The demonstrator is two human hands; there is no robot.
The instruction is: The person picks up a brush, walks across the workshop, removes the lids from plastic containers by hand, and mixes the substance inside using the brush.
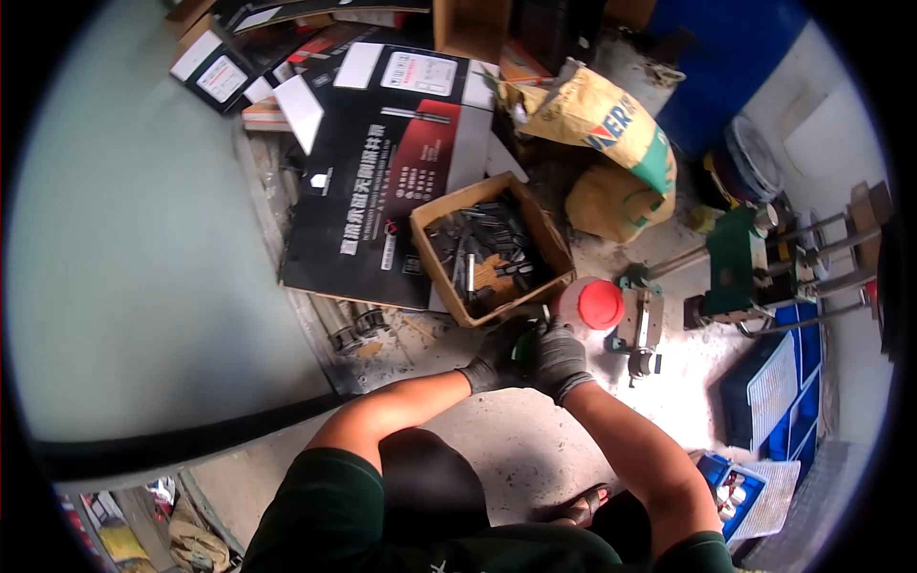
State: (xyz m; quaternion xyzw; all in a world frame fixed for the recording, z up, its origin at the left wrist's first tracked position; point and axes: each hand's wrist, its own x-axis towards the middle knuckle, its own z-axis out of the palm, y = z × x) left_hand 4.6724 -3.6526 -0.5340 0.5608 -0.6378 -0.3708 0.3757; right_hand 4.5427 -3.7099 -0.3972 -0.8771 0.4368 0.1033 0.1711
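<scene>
My left hand (494, 361), in a dark grey work glove, is closed just below the near edge of an open cardboard box (442, 279). Close beside it, my right hand (560, 358) wears the same kind of glove, with its fingers bent inward. Between the two hands a small green patch (523, 346) shows, too covered to name. A short pale tip (546, 312) sticks up by the right fingers. Inside the box lie several small black parts (492, 229) and a bright metal cylinder (470, 271). A jar with a red lid (601, 304) stands right of the box.
A black printed carton (334, 229) lies left of the box. Yellow sacks (611, 124) slump behind it. To the right are a metal vise (642, 325), a green machine with steel rods (735, 258) and blue bins (750, 392). A pale glass-like panel (143, 258) fills the left.
</scene>
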